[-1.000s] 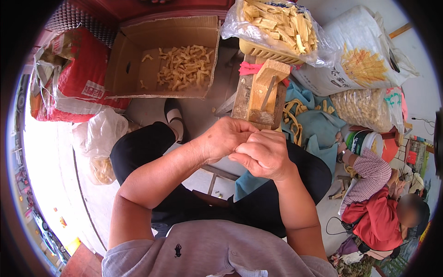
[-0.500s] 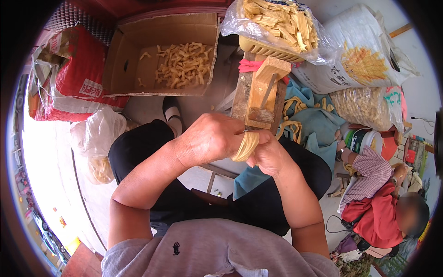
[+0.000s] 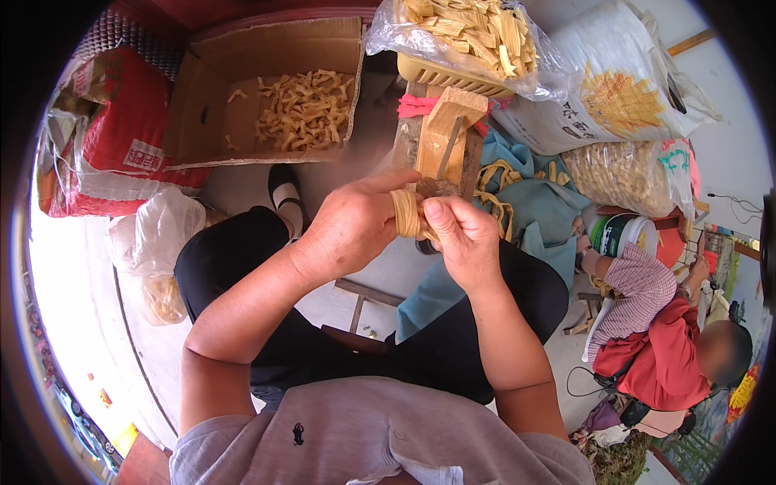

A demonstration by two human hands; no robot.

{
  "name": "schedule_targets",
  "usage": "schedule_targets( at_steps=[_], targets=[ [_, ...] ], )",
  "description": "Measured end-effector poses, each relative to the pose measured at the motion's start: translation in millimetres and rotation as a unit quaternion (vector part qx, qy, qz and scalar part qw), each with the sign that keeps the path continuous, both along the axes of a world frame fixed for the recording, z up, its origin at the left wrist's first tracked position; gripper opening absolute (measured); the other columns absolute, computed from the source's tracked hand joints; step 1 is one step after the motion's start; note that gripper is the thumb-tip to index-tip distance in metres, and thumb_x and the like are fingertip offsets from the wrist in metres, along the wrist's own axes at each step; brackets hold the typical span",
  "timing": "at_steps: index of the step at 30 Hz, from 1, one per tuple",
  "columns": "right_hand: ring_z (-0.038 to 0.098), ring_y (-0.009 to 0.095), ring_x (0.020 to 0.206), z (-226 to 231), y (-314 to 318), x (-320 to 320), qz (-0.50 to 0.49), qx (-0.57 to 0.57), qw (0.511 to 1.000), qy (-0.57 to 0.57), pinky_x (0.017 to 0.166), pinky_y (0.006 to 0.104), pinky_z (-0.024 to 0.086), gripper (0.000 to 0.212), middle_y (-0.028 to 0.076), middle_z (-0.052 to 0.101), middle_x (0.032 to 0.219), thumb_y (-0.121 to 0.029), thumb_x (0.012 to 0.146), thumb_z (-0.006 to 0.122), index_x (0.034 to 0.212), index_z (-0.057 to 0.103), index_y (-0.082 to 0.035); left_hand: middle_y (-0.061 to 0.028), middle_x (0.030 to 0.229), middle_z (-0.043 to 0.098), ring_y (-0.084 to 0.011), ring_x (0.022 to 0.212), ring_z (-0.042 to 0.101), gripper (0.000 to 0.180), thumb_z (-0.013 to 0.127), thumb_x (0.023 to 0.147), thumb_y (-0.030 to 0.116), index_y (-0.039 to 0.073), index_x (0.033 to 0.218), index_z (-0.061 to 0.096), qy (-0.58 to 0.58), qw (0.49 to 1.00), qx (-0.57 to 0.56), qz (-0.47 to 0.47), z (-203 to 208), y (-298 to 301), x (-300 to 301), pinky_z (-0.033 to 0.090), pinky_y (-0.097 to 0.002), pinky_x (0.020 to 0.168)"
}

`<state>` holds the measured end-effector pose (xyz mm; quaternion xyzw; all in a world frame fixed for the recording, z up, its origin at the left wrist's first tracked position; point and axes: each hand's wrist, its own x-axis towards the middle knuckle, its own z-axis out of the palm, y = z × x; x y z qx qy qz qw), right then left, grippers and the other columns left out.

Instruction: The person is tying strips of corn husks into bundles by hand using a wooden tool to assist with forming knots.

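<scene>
Strip [image 3: 406,215], pale yellow and flexible, is located between the two hands, just above the near end of a narrow wooden bench [image 3: 403,152]. Left hand [image 3: 352,220]: fingers bent and close together, holding the strip, which lies in stacked turns across the fingertips. Right hand [image 3: 466,242]: fingers curled, thumb upright against the right side of the turns, gripping the lower part of the strip. Whether the turns fully encircle the left fingers cannot be told.

A wooden block [image 3: 458,110] with a slanted metal bar [image 3: 450,149] is mounted on the bench; pink cloth [image 3: 417,105] is located at its far part. At the far end, a yellow basket [image 3: 440,74] carries a clear bag of flat yellow strips [image 3: 473,36]. Far left: cardboard box [image 3: 212,121] containing short knotted pieces [image 3: 303,113]. Right of the bench: blue cloth [image 3: 529,212] with loose strips [image 3: 499,212] on it. Farther right: white sack [image 3: 602,81] and, nearer, a clear bag of small pieces [image 3: 622,174].
</scene>
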<state>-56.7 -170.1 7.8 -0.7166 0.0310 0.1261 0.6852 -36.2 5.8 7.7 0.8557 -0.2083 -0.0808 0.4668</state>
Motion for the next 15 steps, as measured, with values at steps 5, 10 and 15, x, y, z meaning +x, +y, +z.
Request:
schedule_targets(
  at_steps=[5, 10, 15],
  targets=[
    [0.062, 0.033, 0.067, -5, 5, -2, 0.111, -0.257, 0.945, -0.167, 0.057, 0.0399, 0.049, 0.023, 0.013, 0.063, 0.069, -0.025, 0.087, 0.062, 0.077, 0.059, -0.004, -0.0182, 0.116, 0.06, -0.034, 0.103, 0.06, 0.007, 0.061, 0.072, -0.006, -0.006, 0.079, 0.063, -0.06, 0.997, 0.036, -0.037, -1, -2, -5, 0.051, -0.0374, 0.085],
    [0.053, 0.018, 0.053, -5, 0, 1, 0.102, -0.052, 0.993, -0.001, 0.051, 0.0322, 0.044, 0.036, 0.008, 0.058, 0.066, -0.031, 0.097, 0.049, 0.077, 0.058, -0.002, -0.0161, 0.105, 0.062, -0.0275, 0.097, 0.062, 0.004, 0.063, 0.077, -0.004, -0.006, 0.081, 0.064, -0.032, 0.992, -0.115, -0.049, 9, 6, 3, 0.051, -0.0347, 0.081],
    [0.03, 0.002, 0.051, 4, -14, 2, 0.135, 0.249, 0.936, 0.209, 0.046, 0.0186, 0.021, 0.048, -0.003, 0.045, 0.062, -0.044, 0.096, 0.048, 0.077, 0.06, -0.002, -0.009, 0.101, 0.063, -0.0144, 0.085, 0.061, 0.012, 0.062, 0.088, 0.006, -0.002, 0.095, 0.068, 0.046, 0.942, -0.323, 0.083, 9, 26, 16, 0.052, -0.0279, 0.071]
  ],
)
